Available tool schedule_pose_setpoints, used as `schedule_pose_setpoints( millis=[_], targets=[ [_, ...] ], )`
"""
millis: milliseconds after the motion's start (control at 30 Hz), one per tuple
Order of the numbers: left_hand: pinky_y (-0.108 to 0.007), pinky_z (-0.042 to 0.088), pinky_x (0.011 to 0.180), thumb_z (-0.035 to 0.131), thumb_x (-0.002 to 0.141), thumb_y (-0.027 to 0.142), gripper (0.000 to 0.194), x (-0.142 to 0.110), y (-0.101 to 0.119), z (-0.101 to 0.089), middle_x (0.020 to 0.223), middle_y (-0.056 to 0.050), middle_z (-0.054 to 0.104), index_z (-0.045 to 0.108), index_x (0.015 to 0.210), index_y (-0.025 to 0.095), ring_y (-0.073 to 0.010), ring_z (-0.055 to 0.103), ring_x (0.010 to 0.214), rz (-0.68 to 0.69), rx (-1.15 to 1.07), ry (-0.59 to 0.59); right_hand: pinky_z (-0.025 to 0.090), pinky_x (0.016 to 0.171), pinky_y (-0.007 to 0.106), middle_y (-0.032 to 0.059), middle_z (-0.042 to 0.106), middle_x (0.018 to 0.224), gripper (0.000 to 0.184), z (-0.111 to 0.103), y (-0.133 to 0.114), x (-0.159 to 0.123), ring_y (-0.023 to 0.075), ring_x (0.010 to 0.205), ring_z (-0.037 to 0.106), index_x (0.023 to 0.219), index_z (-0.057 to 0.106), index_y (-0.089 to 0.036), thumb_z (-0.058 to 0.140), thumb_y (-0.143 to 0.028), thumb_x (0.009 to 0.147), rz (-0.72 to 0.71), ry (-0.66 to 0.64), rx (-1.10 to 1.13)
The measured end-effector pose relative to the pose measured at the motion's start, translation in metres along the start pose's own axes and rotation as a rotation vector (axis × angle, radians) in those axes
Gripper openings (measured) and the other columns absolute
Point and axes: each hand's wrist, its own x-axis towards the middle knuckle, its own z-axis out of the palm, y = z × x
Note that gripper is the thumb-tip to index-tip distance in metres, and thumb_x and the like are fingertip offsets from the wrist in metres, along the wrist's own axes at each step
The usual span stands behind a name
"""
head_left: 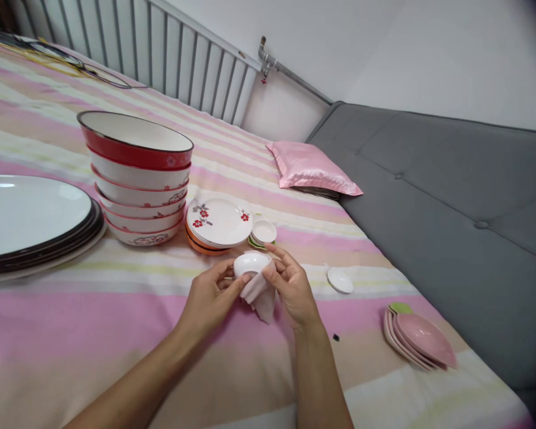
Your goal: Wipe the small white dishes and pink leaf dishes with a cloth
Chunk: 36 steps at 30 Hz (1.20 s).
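Between my two hands is a small white bowl [251, 262], tilted, with a pale cloth [264, 298] pressed against its near side and hanging below. My left hand [217, 295] grips the bowl's left edge, thumb at the front. With my right hand [292, 283] I pinch the cloth against the bowl's right side. Just beyond my hands are a few small white dishes [264, 230] stacked on something green. To their left lies a stack of white plates with red flowers [221, 221]. A small white spoon-like dish [340, 281] rests to the right of my right hand.
Tall stacked bowls [143, 205] with red rims stand at the left, beside large dark-edged plates [36, 220]. Pink leaf-shaped dishes [424, 339] lie at the right, near the grey headboard [446, 196]. A pink pillow [315, 167] and cables [58, 56] lie farther back on the striped bedsheet [138, 322].
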Motion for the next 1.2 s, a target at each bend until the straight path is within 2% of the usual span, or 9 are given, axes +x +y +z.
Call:
schedule_pose_setpoints(
  millis=[67, 200, 300, 433, 633, 833, 1000, 1200],
  targets=[
    [-0.031, 0.053, 0.068, 0.060, 0.077, 0.041, 0.047, 0.000, 0.000, 0.000, 0.105, -0.012, 0.067, 0.056, 0.113, 0.011, -0.0217, 0.066, 0.081, -0.002, -0.056, -0.010, 0.049, 0.069, 0.026, 0.0013, 0.068, 0.086, 0.049, 0.003, -0.002, 0.000, 0.0159, 0.077, 0.064, 0.114, 0.047, -0.023, 0.070, -0.033, 0.072, -0.036, 0.029, -0.010],
    [-0.031, 0.053, 0.068, 0.060, 0.077, 0.040, 0.049, 0.000, -0.001, 0.000, 0.105, -0.013, 0.067, 0.055, 0.117, 0.011, -0.0233, 0.065, 0.086, 0.010, -0.081, -0.004, 0.046, 0.063, 0.024, 0.0003, 0.066, 0.080, 0.030, 0.006, -0.003, 0.000, 0.0137, 0.070, 0.061, 0.099, 0.048, -0.022, 0.065, -0.033, 0.077, -0.098, 0.033, -0.091],
    [-0.029, 0.053, 0.066, 0.060, 0.077, 0.039, 0.050, 0.000, -0.001, 0.001, 0.106, -0.014, 0.067, 0.055, 0.119, 0.011, -0.0242, 0.064, 0.089, 0.007, -0.078, 0.025, 0.047, 0.067, 0.025, 0.0024, 0.066, 0.085, 0.026, 0.006, 0.000, 0.001, 0.0148, 0.076, 0.061, 0.098, 0.052, -0.021, 0.063, -0.035, 0.078, -0.131, 0.037, -0.157],
    [-0.028, 0.052, 0.064, 0.061, 0.077, 0.038, 0.051, -0.001, 0.001, 0.001, 0.105, -0.013, 0.067, 0.054, 0.120, 0.012, -0.0209, 0.065, 0.081, 0.011, -0.088, 0.051, 0.046, 0.075, 0.026, 0.0051, 0.065, 0.094, 0.026, 0.005, 0.001, 0.001, 0.0167, 0.086, 0.060, 0.100, 0.056, -0.019, 0.061, -0.035, 0.080, -0.176, 0.023, -0.230],
    [-0.029, 0.052, 0.065, 0.061, 0.078, 0.037, 0.051, -0.001, 0.001, 0.000, 0.103, -0.012, 0.068, 0.053, 0.122, 0.013, -0.0204, 0.064, 0.080, 0.017, -0.084, 0.072, 0.044, 0.075, 0.026, 0.0037, 0.064, 0.090, 0.025, 0.006, -0.006, -0.002, 0.0161, 0.082, 0.057, 0.100, 0.060, -0.017, 0.054, -0.036, 0.084, -0.218, -0.002, -0.434],
    [-0.028, 0.052, 0.062, 0.060, 0.078, 0.038, 0.052, -0.001, 0.002, 0.000, 0.100, -0.011, 0.068, 0.053, 0.123, 0.013, -0.0193, 0.064, 0.075, 0.028, -0.050, 0.089, 0.045, 0.075, 0.026, 0.0032, 0.063, 0.094, 0.029, 0.007, -0.006, -0.002, 0.0167, 0.084, 0.057, 0.105, 0.059, -0.019, 0.052, -0.038, 0.085, -0.185, -0.058, -0.358],
    [-0.026, 0.050, 0.061, 0.056, 0.080, 0.038, 0.048, -0.001, 0.003, -0.001, 0.087, -0.005, 0.068, 0.054, 0.122, 0.015, -0.0173, 0.062, 0.069, 0.049, 0.049, 0.098, 0.043, 0.075, 0.025, 0.0021, 0.061, 0.091, 0.026, 0.005, -0.007, -0.002, 0.0158, 0.083, 0.055, 0.101, 0.059, -0.019, 0.048, -0.039, 0.088, -0.147, -0.091, -0.347],
    [-0.025, 0.048, 0.066, 0.052, 0.083, 0.040, 0.043, -0.002, 0.002, -0.003, 0.094, -0.003, 0.067, 0.055, 0.121, 0.021, -0.0163, 0.060, 0.076, 0.127, 0.339, 0.131, 0.039, 0.075, 0.024, 0.0005, 0.055, 0.090, 0.024, 0.005, -0.011, -0.007, 0.0138, 0.082, 0.049, 0.098, 0.052, -0.019, 0.039, -0.038, 0.092, -0.136, -0.159, -0.500]
  ],
)
